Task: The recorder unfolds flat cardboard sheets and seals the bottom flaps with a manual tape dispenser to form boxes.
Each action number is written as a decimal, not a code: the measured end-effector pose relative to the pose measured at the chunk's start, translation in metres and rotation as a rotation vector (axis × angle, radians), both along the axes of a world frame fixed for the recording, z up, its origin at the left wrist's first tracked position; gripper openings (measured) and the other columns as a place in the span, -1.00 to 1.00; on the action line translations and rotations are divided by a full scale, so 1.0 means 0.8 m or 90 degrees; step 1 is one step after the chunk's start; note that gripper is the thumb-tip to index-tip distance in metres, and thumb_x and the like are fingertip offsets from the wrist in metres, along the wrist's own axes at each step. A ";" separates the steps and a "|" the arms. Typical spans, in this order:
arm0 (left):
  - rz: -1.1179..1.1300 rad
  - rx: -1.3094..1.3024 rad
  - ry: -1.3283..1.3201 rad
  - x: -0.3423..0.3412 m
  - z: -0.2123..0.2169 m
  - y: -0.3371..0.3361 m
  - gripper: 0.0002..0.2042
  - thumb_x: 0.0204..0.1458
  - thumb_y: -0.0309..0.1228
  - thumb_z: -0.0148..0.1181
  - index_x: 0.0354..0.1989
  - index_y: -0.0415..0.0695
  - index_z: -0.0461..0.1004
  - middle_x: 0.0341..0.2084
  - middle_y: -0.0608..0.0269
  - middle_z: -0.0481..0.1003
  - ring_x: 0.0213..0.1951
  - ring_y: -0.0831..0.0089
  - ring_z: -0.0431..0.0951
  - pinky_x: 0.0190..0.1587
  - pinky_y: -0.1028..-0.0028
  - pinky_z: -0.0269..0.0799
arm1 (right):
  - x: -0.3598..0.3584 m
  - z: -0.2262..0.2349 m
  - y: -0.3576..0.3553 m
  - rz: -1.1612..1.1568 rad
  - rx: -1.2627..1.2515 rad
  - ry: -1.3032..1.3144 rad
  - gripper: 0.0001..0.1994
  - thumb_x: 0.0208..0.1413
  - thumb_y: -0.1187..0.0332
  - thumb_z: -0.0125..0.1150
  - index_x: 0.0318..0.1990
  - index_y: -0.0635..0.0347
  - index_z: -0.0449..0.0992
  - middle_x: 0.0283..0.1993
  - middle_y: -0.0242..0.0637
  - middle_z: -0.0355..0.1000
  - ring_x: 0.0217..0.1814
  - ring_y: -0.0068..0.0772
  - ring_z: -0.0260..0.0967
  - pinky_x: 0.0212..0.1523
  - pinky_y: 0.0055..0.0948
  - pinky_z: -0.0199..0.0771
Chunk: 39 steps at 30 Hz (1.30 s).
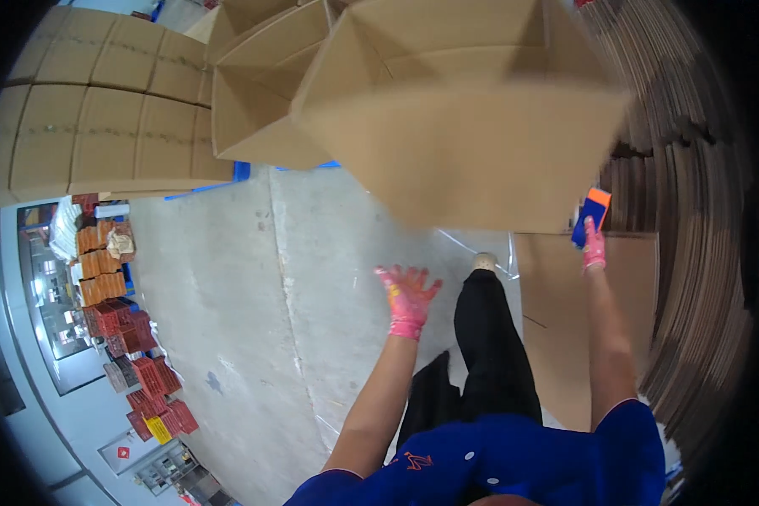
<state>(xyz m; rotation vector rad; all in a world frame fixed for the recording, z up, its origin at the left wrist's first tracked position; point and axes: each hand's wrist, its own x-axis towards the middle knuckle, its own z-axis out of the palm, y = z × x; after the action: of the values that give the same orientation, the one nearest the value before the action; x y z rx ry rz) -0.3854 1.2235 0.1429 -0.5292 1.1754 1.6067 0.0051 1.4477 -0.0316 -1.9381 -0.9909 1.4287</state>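
Note:
A large open cardboard box (472, 160) hangs before me, its near side blurred by motion. My right hand (594, 246), in a pink glove, is closed around a blue-and-orange tape dispenser (591, 215) at the box's lower right corner. Part of the dispenser is hidden against the cardboard. My left hand (408, 297), also in a pink glove with a yellow mark, is held over the floor below the box. Its fingers are spread and nothing is in them; it stands apart from the box.
Another open box (261, 110) stands behind to the left, beside stacked closed cartons (110, 139) on blue pallets. Flattened cardboard stacks (691, 278) line my right, with a flat sheet (557, 337) by my leg. Red crates (152, 375) stand along the left wall.

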 end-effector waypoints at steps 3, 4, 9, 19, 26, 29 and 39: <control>0.051 0.040 -0.074 0.008 -0.016 0.100 0.03 -0.12 0.45 -0.28 0.35 0.02 -0.49 0.35 -0.03 -0.43 0.36 -0.01 -0.32 0.20 -0.17 -0.02 | -0.090 0.006 -0.004 -0.151 0.079 0.053 -0.51 0.06 -0.06 0.17 0.04 0.03 0.42 -0.15 -0.37 0.46 -0.11 -0.41 0.38 0.02 -0.47 0.32; 0.025 0.102 -0.064 0.000 -0.029 0.137 0.01 -0.10 0.44 -0.27 0.36 0.00 -0.44 0.34 -0.04 -0.36 0.33 -0.03 -0.17 0.18 -0.17 0.04 | -0.081 -0.014 -0.003 -0.155 0.077 0.034 -0.51 0.06 -0.06 0.17 0.04 0.03 0.42 -0.15 -0.37 0.46 -0.11 -0.41 0.38 0.02 -0.47 0.32; -0.134 0.070 -0.028 -0.032 -0.056 0.219 -0.10 -0.01 0.33 -0.17 0.33 -0.05 -0.26 0.25 -0.09 -0.07 0.09 -0.03 0.28 0.03 -0.07 0.33 | -0.116 -0.041 -0.013 -0.517 -0.098 0.332 -0.53 0.02 0.00 0.24 0.01 0.07 0.44 -0.09 -0.33 0.48 -0.09 -0.27 0.41 0.04 -0.27 0.37; -0.488 -0.156 0.218 0.011 -0.019 0.350 -0.09 -0.04 -0.07 0.22 0.36 0.04 -0.29 0.02 -0.17 0.30 -0.09 0.16 0.46 -0.24 0.18 0.50 | -0.198 0.047 0.073 -0.451 -0.024 0.240 -0.48 -0.02 -0.14 0.21 -0.13 0.14 0.45 -0.24 -0.28 0.50 -0.35 -0.31 0.44 -0.24 -0.32 0.47; -0.352 0.104 0.315 -0.085 -0.080 0.341 -0.53 0.06 -0.46 0.09 0.13 -0.28 0.12 -0.06 -0.09 0.37 -0.06 0.10 0.44 -0.09 0.34 0.49 | -0.241 0.101 0.105 -0.494 0.051 0.228 -0.46 0.04 -0.14 0.14 -0.08 0.17 0.44 -0.20 -0.32 0.47 -0.21 -0.36 0.39 -0.05 -0.36 0.37; -0.196 -0.023 0.167 -0.136 -0.035 0.327 -0.62 0.09 -0.50 0.05 0.08 -0.30 0.20 -0.01 -0.07 0.35 -0.01 0.21 0.42 -0.04 0.36 0.43 | -0.280 0.121 0.114 -0.561 0.014 0.352 -0.49 0.05 -0.13 0.14 -0.11 0.15 0.46 -0.20 -0.37 0.46 -0.21 -0.38 0.39 -0.04 -0.37 0.36; -1.155 0.089 1.324 -0.097 -0.029 0.431 -0.85 -0.03 -0.40 -0.01 -0.36 -0.06 0.50 -0.42 0.08 0.54 -0.33 0.23 0.55 0.10 0.21 0.24 | -0.345 0.119 0.093 -0.511 -0.043 0.311 -0.45 0.06 -0.14 0.10 0.00 0.13 0.38 -0.10 -0.28 0.46 -0.08 -0.28 0.40 0.05 -0.28 0.34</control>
<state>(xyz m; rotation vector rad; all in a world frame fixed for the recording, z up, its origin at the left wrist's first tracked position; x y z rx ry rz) -0.4630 1.5687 0.1195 2.2460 1.6457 -0.0537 -0.2710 1.5222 0.0635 -1.6061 0.0722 1.3261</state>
